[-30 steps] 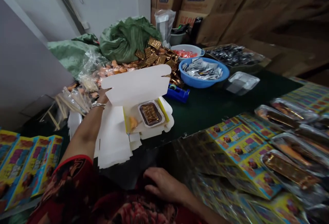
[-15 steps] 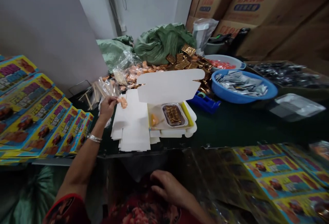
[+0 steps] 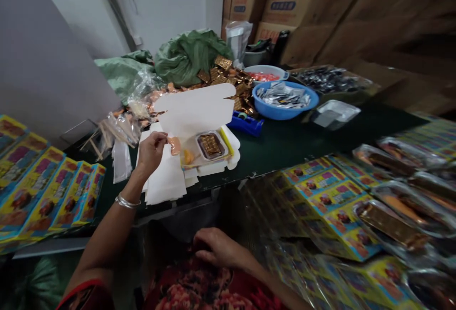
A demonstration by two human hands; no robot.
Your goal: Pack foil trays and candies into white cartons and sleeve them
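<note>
My left hand (image 3: 151,151) pinches a small orange snack packet (image 3: 174,145) at the left edge of an open white box (image 3: 199,110), whose lid stands up behind it. Inside the box sit a clear tray with a brown-gold packet (image 3: 211,145) and another orange piece (image 3: 187,157). The box rests on a stack of flat white box blanks (image 3: 164,184). My right hand (image 3: 217,249) lies low by my lap on the red patterned clothing, with its fingers curled loosely and nothing visible in them.
A pile of gold and orange packets (image 3: 228,79) lies behind the box, before green bags (image 3: 188,53). A blue basin of silver sachets (image 3: 283,98), a blue tape dispenser (image 3: 245,125) and cardboard cartons (image 3: 285,1) stand at the back. Yellow printed boxes (image 3: 46,191) flank both sides.
My left hand reached to the packet pile at the left, took an orange packet, and brought it rightward to the open box. The right hand stayed by my lap.
</note>
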